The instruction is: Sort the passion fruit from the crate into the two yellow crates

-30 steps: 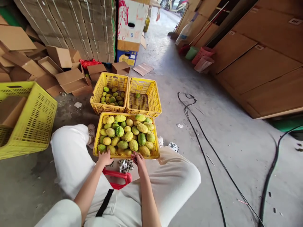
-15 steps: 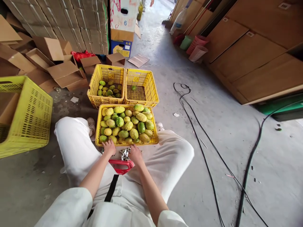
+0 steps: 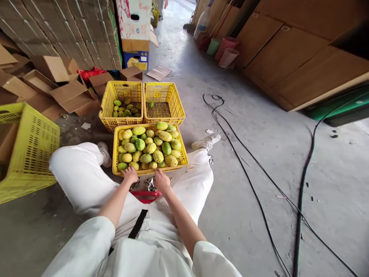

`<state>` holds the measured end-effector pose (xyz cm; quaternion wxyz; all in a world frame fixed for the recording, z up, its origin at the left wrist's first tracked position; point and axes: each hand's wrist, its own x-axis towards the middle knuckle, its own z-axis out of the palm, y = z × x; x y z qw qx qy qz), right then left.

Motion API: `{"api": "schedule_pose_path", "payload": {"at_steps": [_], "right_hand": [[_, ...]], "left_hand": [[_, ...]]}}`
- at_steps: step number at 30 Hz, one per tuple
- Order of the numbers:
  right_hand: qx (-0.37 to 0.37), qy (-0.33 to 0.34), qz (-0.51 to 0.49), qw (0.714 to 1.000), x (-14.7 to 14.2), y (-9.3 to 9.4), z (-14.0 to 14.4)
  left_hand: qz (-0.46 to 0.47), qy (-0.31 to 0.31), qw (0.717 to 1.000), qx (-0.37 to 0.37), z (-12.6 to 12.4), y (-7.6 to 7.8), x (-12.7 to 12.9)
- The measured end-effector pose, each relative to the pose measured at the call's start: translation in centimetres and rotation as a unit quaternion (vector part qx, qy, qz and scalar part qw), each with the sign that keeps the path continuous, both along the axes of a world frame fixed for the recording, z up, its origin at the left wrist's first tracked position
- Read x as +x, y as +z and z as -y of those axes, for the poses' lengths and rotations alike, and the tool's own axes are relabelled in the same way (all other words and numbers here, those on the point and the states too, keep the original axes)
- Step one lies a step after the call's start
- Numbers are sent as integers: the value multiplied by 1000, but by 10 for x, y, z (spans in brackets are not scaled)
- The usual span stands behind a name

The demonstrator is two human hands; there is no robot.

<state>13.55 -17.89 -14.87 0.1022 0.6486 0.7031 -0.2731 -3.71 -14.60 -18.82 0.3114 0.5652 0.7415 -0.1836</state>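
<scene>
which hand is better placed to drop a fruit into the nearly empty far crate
Probably the right hand. Both hands grip the full crate's near rim, but the nearly empty crate sits far right, while the left hand lines up with the far-left crate.

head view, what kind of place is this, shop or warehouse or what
Most likely a fruit packing warehouse: yellow crates of green-yellow fruit on a concrete floor, stacks of flat cardboard, and open boxes strewn beside them.

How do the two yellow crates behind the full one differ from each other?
The back left crate holds a shallow layer of green-yellow fruits; the back right crate holds only a single fruit, so its perforated bottom shows. Both are yellow slotted plastic crates of like size, standing side by side on the floor, touching the full crate that both hands grip.
</scene>
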Motion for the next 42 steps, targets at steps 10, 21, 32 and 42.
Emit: {"api": "schedule_pose_path", "payload": {"at_steps": [10,21,32,42], "right_hand": [[70,-57,-8,996,1,-9,-24],[212,-144,15,967,14,-30,-52],[209,-142,19,967,4,-49,-64],[187,-164,-14,968,8,-42,-79]], "left_hand": [[15,-36,999,18,3,0,-10],[13,94,967,238,-22,3,-29],[192,140,926,295,-53,-27,-73],[614,505,570,207,-36,45,-57]]}}
